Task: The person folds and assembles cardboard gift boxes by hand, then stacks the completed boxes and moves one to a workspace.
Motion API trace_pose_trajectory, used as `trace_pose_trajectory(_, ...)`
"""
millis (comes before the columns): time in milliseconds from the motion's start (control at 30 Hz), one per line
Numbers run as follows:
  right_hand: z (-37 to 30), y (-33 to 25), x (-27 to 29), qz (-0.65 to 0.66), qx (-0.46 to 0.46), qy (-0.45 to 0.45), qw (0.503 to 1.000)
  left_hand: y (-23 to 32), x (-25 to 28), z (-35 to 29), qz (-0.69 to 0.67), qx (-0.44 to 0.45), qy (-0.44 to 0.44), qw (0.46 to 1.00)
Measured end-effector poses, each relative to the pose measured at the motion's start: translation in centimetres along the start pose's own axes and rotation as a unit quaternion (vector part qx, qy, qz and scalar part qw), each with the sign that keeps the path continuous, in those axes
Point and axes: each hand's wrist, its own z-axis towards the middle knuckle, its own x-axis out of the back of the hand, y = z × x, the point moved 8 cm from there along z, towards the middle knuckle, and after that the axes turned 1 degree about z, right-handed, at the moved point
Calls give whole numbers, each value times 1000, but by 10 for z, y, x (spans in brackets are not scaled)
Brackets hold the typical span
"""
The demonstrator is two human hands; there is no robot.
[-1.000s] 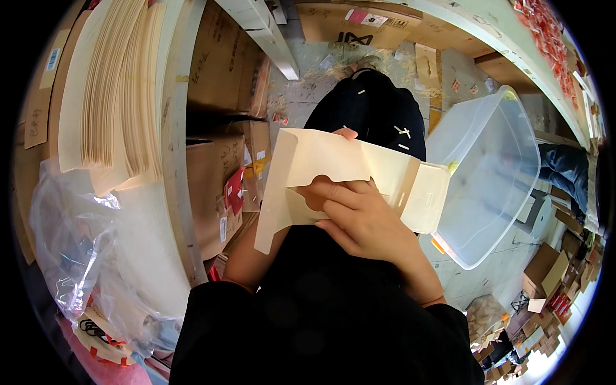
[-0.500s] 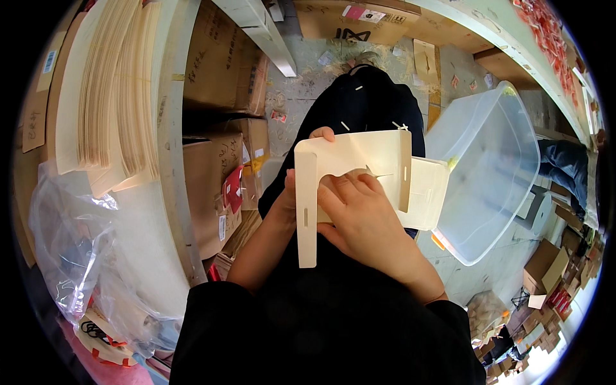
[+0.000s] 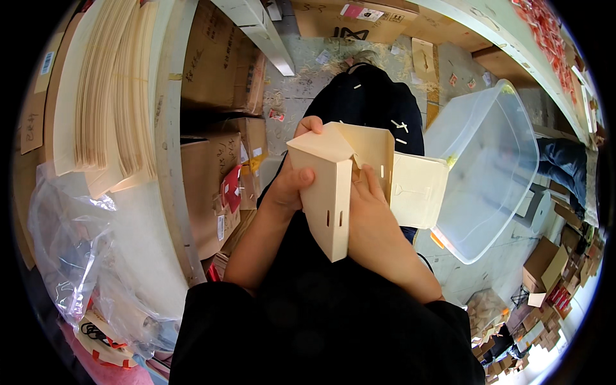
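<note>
Over my lap is a cream cardboard box [image 3: 324,192], partly folded, with narrow slots in its near side panel. A flat flap [image 3: 418,191] sticks out from it to the right. My left hand [image 3: 292,183] is closed on its left side, thumb lying on the slotted panel and a finger over the far corner. My right hand [image 3: 372,221] reaches into the fold from the near right. Its fingers press at the inner crease, and the thumb is hidden behind the slotted panel.
A stack of cream cardboard sheets [image 3: 115,90] lies on the left table beside clear plastic wrap [image 3: 70,250]. Brown cartons [image 3: 208,186] stand beneath it. On my right a translucent plastic bin [image 3: 484,173] leans tilted. Small off-white scraps [image 3: 399,125] rest on my dark trousers.
The left side of the box has been folded up and turned toward me, so its slotted panel now looks wider. My left thumb has come onto that panel; my right fingers moved slightly right.
</note>
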Motion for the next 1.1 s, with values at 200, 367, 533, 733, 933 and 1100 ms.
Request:
trace_pose_trajectory(200, -31, 40, 69, 214, -54, 256, 941, 25, 4, 4, 3, -28, 23, 999)
trace_pose_trajectory(367, -11, 39, 52, 160, -115, 215, 957, 31, -13, 7, 34, -75, 25, 996)
trace_pose_trajectory(533, -8, 44, 27, 139, -94, 287, 943, 35, -21, 9, -38, -70, 59, 995)
trace_pose_trajectory(733, -8, 35, 28, 176, -57, 309, 933, 33, -12, 4, -56, -109, 109, 986)
trace_pose_trajectory(933, -10, 63, -20, 739, -154, 302, 583, 32, -8, 8, -115, -110, 121, 980)
trace_pose_trajectory(1100, -16, 59, 17, 535, -114, 405, 733, 30, -28, 18, -205, -65, 32, 976)
